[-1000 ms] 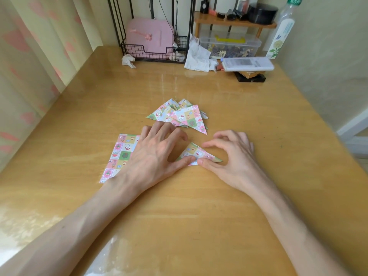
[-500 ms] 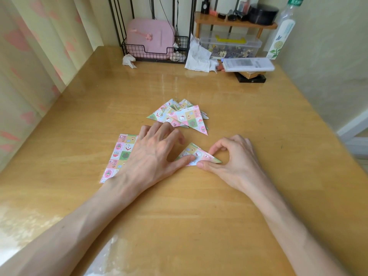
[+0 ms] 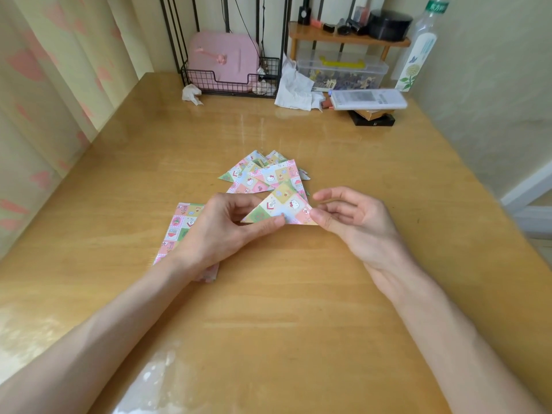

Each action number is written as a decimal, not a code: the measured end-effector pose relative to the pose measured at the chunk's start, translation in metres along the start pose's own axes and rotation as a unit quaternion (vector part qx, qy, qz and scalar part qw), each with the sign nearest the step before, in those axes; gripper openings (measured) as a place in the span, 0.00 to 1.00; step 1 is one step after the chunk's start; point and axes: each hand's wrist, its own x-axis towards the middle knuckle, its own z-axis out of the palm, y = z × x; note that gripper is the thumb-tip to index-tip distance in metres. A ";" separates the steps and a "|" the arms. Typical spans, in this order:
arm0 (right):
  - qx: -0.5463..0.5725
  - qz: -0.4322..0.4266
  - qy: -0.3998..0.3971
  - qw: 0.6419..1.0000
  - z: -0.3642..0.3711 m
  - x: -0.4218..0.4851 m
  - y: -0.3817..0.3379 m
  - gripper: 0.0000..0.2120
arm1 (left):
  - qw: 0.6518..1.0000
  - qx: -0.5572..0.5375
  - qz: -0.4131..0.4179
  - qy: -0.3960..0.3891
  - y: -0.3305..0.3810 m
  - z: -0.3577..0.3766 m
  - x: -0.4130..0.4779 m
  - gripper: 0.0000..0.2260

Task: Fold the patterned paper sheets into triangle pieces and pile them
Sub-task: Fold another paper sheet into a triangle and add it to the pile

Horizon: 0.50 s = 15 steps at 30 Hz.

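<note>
A folded triangle of patterned paper [image 3: 283, 206] is lifted off the wooden table between both hands. My left hand [image 3: 221, 231] pinches its lower left edge between thumb and fingers. My right hand [image 3: 355, 222] pinches its right corner, palm turned up. Just behind it lies a pile of folded triangles [image 3: 263, 174]. A stack of flat patterned sheets [image 3: 182, 222] lies on the table under my left hand and wrist, partly hidden.
At the table's far edge stand a black wire basket [image 3: 230, 82] with a pink case, crumpled tissues [image 3: 294, 89], a clear box [image 3: 343, 71], a white remote [image 3: 367, 98] on small boxes, and a bottle [image 3: 418, 52]. A curtain hangs at left, a wall at right.
The triangle lay flat on the table with both hands pressing its crease. Now both hands have picked it up and hold it above the table, nearer the pile.
</note>
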 end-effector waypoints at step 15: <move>-0.070 -0.057 -0.095 0.991 0.017 -0.004 0.005 0.04 | 0.997 -0.032 -0.003 -0.072 0.008 -0.001 -0.004 0.11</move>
